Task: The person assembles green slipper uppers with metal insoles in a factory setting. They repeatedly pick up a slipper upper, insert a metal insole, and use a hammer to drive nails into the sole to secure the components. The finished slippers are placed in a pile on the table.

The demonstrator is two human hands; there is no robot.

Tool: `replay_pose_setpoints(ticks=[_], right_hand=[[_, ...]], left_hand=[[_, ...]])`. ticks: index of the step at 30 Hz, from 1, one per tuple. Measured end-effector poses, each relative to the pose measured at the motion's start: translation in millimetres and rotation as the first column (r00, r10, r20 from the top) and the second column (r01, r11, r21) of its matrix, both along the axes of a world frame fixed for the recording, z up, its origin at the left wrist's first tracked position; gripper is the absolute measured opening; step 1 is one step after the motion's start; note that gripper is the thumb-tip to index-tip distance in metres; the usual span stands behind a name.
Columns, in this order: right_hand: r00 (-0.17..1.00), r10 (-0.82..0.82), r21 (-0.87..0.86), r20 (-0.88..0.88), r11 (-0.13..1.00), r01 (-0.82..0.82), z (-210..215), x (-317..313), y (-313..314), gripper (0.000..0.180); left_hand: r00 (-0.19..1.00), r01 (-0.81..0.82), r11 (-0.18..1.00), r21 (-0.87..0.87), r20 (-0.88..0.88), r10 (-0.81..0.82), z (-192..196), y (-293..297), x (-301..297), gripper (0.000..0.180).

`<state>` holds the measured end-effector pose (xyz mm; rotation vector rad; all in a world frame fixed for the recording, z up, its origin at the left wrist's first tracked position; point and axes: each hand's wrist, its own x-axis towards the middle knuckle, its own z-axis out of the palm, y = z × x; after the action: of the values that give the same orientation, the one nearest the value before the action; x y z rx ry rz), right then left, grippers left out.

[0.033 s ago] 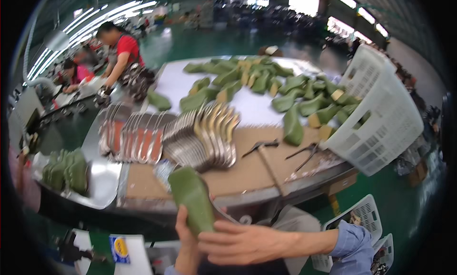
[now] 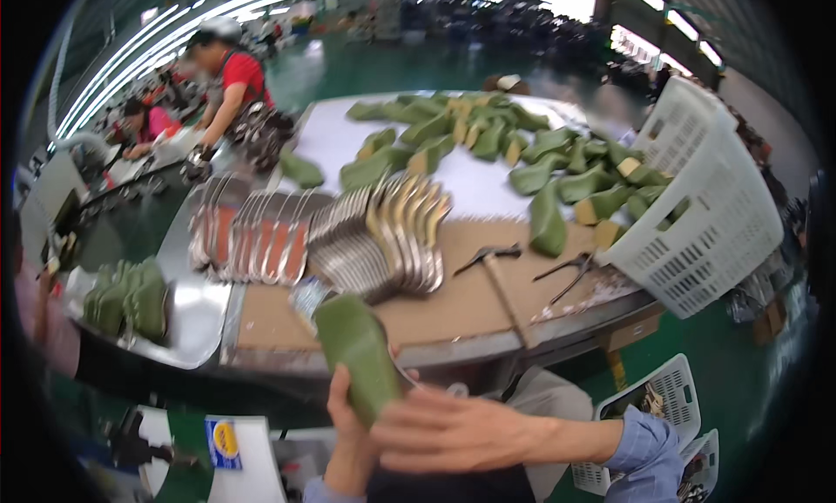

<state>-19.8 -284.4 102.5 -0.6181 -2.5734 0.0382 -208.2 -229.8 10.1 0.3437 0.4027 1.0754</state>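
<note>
A green shoe last [image 2: 357, 346] is tilted in front of me at the near table edge, its broad end up. My left hand [image 2: 347, 420] is closed around its lower left side, thumb along the green surface. Across the last's lower end lies my right hand [image 2: 461, 429], its fingers smeared by motion, so their grip is unclear. A thin, darker edge shows along the last's right side. Just beyond it stands a row of curved insoles [image 2: 374, 246], silvery, yellowish and orange-brown. A hammer [image 2: 501, 285] and pincers [image 2: 566, 276] rest on brown cardboard to the right.
Many green lasts [image 2: 479, 137] lie heaped on the white table top [image 2: 326, 141]. A white plastic basket [image 2: 705, 233] tilts at the right edge. Metal tray [image 2: 200, 320] at left, with several green lasts [image 2: 131, 298]. A person in red [image 2: 239, 81] works beyond. Crates [image 2: 670, 390] stand low right.
My right hand has shifted slightly and is more blurred over the last's lower end. The last has tilted a little and sits slightly further right. The whole view has shifted slightly.
</note>
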Motion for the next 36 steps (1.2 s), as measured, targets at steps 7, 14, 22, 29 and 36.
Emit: replay_pose_setpoints(ticks=[7, 14, 22, 29, 36], right_hand=[[0.528, -0.699, -0.837, -0.483, 0.192, -0.512, -76.5, -10.7, -55.2, 0.095], [0.703, -0.598, -0.525, -0.386, 0.769, 0.365, -83.2, 48.9, -42.4, 0.078], [0.786, -0.567, -0.398, -0.247, 0.799, 0.451, -97.6, 59.1, -10.6, 0.072], [0.776, -0.613, -0.392, -0.148, 0.757, 0.523, -116.3, 47.3, -9.5, 0.067], [0.757, -0.615, -0.378, -0.221, 0.769, 0.515, -118.8, 52.3, -19.2, 0.070]], left_hand=[[0.991, -0.091, 0.981, 0.169, -0.083, 0.106, 1.4, -17.6, 25.9, 0.071], [0.982, -0.190, 0.801, 0.568, 0.099, 0.163, 38.0, 10.4, 43.2, 0.083], [0.889, -0.418, 0.872, 0.254, -0.086, 0.451, -19.1, 3.2, 16.8, 0.047], [0.293, -0.166, 0.750, 0.641, -0.694, 0.658, -44.4, 27.7, -43.2, 0.042], [-0.378, 0.501, 0.762, 0.409, -0.689, 0.618, -14.7, 165.8, -65.8, 0.033]])
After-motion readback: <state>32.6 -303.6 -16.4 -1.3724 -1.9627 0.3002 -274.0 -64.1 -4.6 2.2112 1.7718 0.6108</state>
